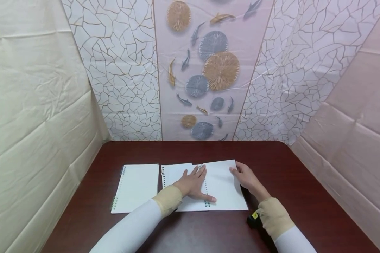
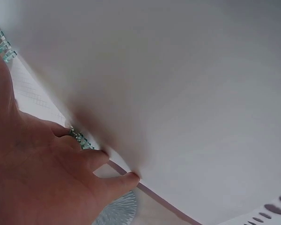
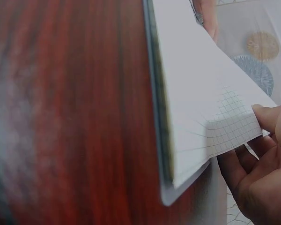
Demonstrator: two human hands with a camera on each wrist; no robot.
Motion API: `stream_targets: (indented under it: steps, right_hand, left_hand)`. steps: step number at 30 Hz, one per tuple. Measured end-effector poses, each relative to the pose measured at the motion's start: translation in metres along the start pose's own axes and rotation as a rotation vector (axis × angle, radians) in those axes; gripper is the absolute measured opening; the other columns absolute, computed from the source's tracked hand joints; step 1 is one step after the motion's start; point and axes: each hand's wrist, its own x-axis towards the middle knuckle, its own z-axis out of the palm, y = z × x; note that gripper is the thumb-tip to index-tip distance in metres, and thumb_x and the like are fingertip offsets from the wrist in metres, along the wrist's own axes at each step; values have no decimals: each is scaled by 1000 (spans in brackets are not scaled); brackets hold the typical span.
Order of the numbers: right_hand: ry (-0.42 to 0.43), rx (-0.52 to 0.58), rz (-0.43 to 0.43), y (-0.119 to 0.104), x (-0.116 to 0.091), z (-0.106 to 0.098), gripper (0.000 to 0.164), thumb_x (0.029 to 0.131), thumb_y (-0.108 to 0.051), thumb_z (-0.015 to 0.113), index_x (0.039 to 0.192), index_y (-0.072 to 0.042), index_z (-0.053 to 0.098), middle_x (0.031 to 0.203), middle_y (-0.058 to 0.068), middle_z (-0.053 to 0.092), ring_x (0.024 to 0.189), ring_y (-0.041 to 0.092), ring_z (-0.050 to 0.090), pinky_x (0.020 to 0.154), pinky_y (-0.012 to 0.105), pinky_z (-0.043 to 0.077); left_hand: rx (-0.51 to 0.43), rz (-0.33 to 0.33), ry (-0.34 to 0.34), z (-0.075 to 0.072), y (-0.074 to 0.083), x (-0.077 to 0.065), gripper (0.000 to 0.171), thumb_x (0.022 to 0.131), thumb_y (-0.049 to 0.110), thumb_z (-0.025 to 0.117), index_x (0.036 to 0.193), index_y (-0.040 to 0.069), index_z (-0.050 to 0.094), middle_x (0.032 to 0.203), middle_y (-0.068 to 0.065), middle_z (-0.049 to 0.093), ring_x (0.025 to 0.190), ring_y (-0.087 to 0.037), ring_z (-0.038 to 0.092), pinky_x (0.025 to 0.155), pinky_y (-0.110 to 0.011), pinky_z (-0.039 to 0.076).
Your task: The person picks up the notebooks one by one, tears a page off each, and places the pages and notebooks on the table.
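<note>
A spiral notebook (image 1: pixel 225 186) lies open on the table, its coil near the middle. My left hand (image 1: pixel 194 182) lies spread over the coil with fingers straight, the thumb reaching onto the right-hand page. In the left wrist view, teal coil rings (image 2: pixel 8 54) show beside that hand (image 2: pixel 47 164). My right hand (image 1: pixel 245 175) pinches the page's far right corner, thumb on top and fingers beneath. A faint grid shows on that lifted page (image 3: pixel 232 122) near the right hand (image 3: pixel 267 164). Left of the coil is a white sheet (image 1: pixel 174 177) with holes along its left edge.
A second spiral notebook (image 1: pixel 139 186) lies at the left, green and dark rings down its left side. The dark red table (image 1: pixel 209 232) meets a patterned curtain (image 1: pixel 130 88) at the back. A small black device with a yellow mark (image 1: pixel 254 219) is by my right wrist.
</note>
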Motion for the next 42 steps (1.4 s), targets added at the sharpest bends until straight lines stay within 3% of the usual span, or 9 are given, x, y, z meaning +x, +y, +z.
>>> stream_targets:
  steps: [8,15,19,24,27,30,34,37,42]
  right_hand:
    - [0,8,19,4,-3,0,60,114,-30,50,163,0,35,159,28,45,145,45,47,116,63,39]
    - [2,89,-6,9,-9,-1,55,115,-27,48,161,1,38,157,27,48,143,43,48,116,62,40]
    - [57,105,2,7,-9,2,53,115,-28,49,159,1,43,154,25,51,138,37,52,115,58,42]
    - [171,24,-17,-1,-9,8,49,114,-28,49,154,1,48,151,25,54,132,36,56,110,58,46]
    - [192,-63,-28,-9,-14,7,48,111,-27,55,149,2,51,147,27,58,129,40,59,105,58,50]
    - [152,-127,21,-19,-25,2,55,106,-26,63,149,7,49,146,33,56,128,45,60,100,58,53]
    - [75,-167,82,-27,-48,-4,53,101,-21,71,140,11,57,131,33,65,109,39,70,85,49,60]
    - [40,-162,64,-26,-63,-7,38,98,-15,75,127,8,68,112,23,74,92,27,71,74,41,60]
    - [18,-112,4,-21,-76,-11,35,101,-12,71,129,8,68,106,16,75,87,21,70,72,38,58]
  left_hand:
    - [-1,2,-5,2,1,1,132,78,95,56,171,10,17,179,-4,9,163,-28,12,127,-60,20]
    - [-9,-1,-6,5,0,2,133,77,98,54,171,10,18,179,-2,7,164,-27,13,126,-61,21]
    - [-9,-7,-14,3,-1,1,133,77,96,57,171,11,17,179,-2,6,164,-27,11,127,-60,20]
    - [-31,-1,-14,7,-4,4,135,76,97,56,172,11,13,179,-1,4,164,-27,8,127,-61,17]
    - [-20,7,0,8,-3,4,136,75,98,56,171,11,16,179,-2,6,164,-27,11,126,-62,20]
    - [-8,14,10,5,0,2,133,77,96,56,171,10,17,179,-2,8,163,-28,13,126,-61,22]
    - [-11,22,8,4,3,0,131,80,94,56,171,9,17,179,-5,7,163,-29,13,126,-61,21]
    - [-15,19,3,4,2,-2,130,80,93,56,171,8,17,179,-5,6,164,-29,12,126,-62,20]
    - [-34,7,-8,1,1,-4,131,80,92,58,171,9,14,179,-4,5,164,-28,10,127,-61,17]
